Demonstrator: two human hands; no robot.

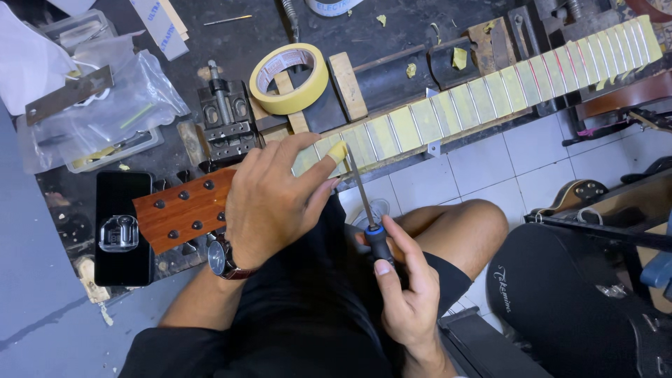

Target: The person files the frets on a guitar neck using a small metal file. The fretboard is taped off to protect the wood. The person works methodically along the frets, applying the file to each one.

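The right hand [409,297] is closed around the dark blue-banded handle of a slim file [365,203], its tip angled up to the masked fretboard. The left hand [276,199] clamps over the guitar neck [448,112] just beside the brown headstock [178,210], with 1 fingertip wrapped in yellow tape. Farther off on the workbench [231,42], a roll of masking tape [288,78] lies by a small metal vise [224,119].

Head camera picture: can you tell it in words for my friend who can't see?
A person's left hand grips a guitar neck whose fretboard is covered in yellow masking tape, while the right hand holds a thin file against a fret. A tape roll sits on the cluttered dark workbench.
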